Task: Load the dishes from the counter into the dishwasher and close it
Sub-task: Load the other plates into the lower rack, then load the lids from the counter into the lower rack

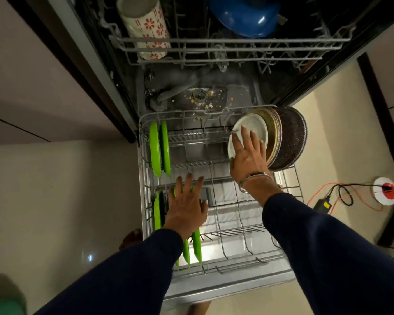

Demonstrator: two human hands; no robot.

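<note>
The dishwasher stands open with its lower rack (291,185) pulled out over the door. My right hand (248,155) lies with straight fingers against a white plate (257,127), the front one of a leaning stack of tan and dark speckled plates (292,137) at the rack's right side. My left hand (187,208) hovers with spread fingers over green plates (197,244) standing at the rack's front left. Two more green plates (159,147) stand upright at the back left. In the upper rack (232,42) lie a floral mug (146,26) and a blue bowl (243,14).
Food scraps lie around the filter (200,97) on the tub floor. Cabinet fronts flank the machine on both sides. On the floor at right lie a power adapter (323,204), orange and black cables and a white and red socket (387,190). The rack's middle rows hold nothing.
</note>
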